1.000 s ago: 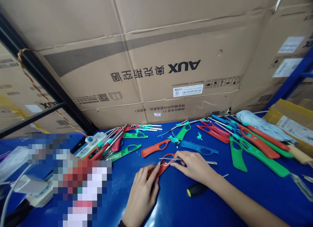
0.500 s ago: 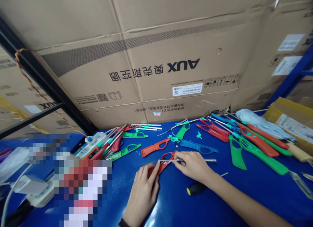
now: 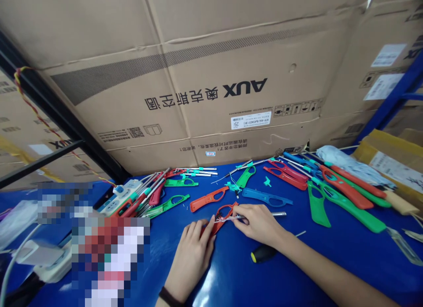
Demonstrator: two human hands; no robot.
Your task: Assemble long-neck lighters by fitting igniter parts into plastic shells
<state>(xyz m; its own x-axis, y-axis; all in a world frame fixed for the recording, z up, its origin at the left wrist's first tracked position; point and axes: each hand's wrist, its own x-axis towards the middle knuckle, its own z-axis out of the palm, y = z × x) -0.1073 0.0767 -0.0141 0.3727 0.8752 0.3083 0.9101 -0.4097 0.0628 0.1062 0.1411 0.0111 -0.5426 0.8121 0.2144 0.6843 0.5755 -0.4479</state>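
Observation:
My left hand (image 3: 194, 252) presses down on an orange lighter casing half (image 3: 218, 226), its fingers closed on the near end, which they partly hide. The casing's looped handle end points away from me, under the fingertips of my right hand (image 3: 259, 221). That hand pinches a silvery metal tube (image 3: 279, 214), whose rear end sticks out to the right. Thin white wire (image 3: 228, 219) runs from the right fingertips over the casing toward my left index finger. Below my right wrist lies a screwdriver (image 3: 262, 254) with a black handle and yellow end.
Loose orange (image 3: 209, 198), blue (image 3: 267, 197) and green (image 3: 176, 205) casing pieces lie beyond my hands. Several lighters with metal tubes are piled at right, near a green lighter (image 3: 357, 210). Power strips (image 3: 54, 265) stand at left. A large cardboard box (image 3: 198, 46) walls off the back.
The metal tube has shifted slightly to the left and toward me with my right hand, and white wire now shows ahead of the fingertips. The left hand stays on the casing.

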